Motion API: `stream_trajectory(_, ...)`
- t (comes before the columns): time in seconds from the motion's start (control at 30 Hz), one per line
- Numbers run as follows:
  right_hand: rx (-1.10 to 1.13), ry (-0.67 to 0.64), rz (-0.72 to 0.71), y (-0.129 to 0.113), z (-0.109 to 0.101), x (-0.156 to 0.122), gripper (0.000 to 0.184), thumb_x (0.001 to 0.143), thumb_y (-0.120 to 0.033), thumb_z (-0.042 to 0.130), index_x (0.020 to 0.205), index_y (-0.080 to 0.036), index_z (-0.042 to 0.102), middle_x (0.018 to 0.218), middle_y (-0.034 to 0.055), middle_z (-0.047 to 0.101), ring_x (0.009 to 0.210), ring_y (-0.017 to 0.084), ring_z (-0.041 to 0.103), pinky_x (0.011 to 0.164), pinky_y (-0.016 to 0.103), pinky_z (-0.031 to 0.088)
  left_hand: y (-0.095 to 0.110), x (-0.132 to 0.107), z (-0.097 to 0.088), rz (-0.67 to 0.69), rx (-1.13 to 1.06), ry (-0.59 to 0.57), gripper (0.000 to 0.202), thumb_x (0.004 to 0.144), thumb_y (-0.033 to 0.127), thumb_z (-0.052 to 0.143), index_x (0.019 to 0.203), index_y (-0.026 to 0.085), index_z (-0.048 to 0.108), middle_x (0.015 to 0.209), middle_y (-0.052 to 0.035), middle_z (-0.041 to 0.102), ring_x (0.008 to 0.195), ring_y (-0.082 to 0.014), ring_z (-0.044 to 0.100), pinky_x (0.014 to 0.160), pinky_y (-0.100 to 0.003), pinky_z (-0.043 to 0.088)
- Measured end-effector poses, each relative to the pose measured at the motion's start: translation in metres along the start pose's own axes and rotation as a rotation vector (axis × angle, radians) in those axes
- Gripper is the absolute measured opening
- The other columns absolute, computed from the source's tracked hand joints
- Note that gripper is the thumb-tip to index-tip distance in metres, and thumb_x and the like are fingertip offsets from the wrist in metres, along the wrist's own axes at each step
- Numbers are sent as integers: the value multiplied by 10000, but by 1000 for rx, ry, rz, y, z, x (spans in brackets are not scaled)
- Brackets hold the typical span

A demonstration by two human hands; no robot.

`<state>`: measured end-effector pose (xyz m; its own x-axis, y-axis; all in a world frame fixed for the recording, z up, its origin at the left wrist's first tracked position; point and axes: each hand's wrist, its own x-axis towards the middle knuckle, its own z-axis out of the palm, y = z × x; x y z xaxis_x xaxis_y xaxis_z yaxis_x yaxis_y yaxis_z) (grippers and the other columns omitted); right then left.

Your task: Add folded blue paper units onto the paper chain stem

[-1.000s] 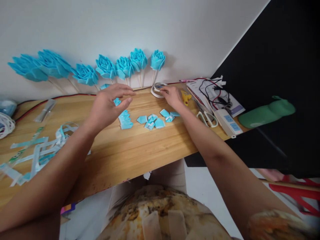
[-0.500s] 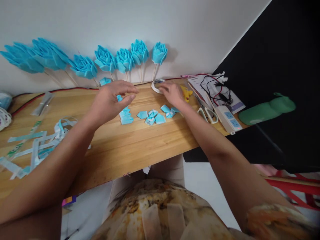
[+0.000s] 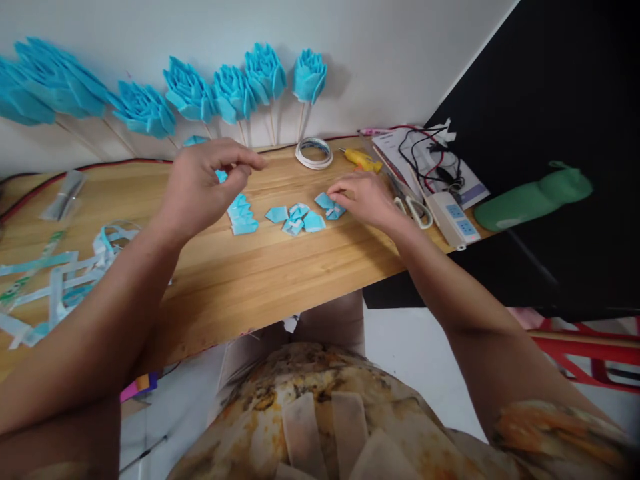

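Left hand raised, half-spread — empty, right hand low, fingertips nearly together at blue pieces — hold unclear

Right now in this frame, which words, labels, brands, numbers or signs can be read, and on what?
None reads clearly.
Printed sheet: heading too small.
Tape roll: print inside the ring, too blurred.
Clear strip: green marks, unreadable.
Green bottle: pale mark, unreadable.

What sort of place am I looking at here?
Probably a small craft corner: blue flowers on sticks line the wall, and cut blue pieces and a yellow glue gun lie on a wooden table.
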<state>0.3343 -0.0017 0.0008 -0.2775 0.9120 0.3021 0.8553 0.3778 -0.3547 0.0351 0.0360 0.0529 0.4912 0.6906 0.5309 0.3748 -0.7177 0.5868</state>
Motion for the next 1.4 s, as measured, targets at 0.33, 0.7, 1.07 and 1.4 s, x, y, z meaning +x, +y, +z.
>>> stream_trajectory(0.33,-48,-26,-11,-6,23,-2,116,811,-226,650,913,-246,703,925,58,738,916,265,627,954,475,396,-5,-20,35,-53,23,-355,346,826,201,490,1090,179,713,1060,-64,733,803,-175,665,729,-293,501)
stream_trajectory(0.7,499,172,217,7,16,11,245,821,-196,584,1025,-211,721,1039,36,748,962,209,679,893,402,541,4,-29,81,62,12,-522,386,820,181,468,1132,196,694,1208,-81,683,1127,-261,619,1005,-437,457)
stream_trajectory(1.07,788,-30,89,-50,11,25,291,853,-315,617,1116,-212,687,1047,32,725,948,179,654,861,358,548,2,-21,49,-440,-363,-73,280,892,438,504,874,175,599,830,-57,657,678,-145,589,576,-255,475)
stream_trajectory(1.4,845,-106,38,-82,30,58,266,882,-416,580,1002,-217,709,984,28,725,910,172,650,824,322,536,-7,-32,23,-529,-388,-78,145,782,286,635,698,176,590,601,15,542,536,-113,471,509,-250,374)
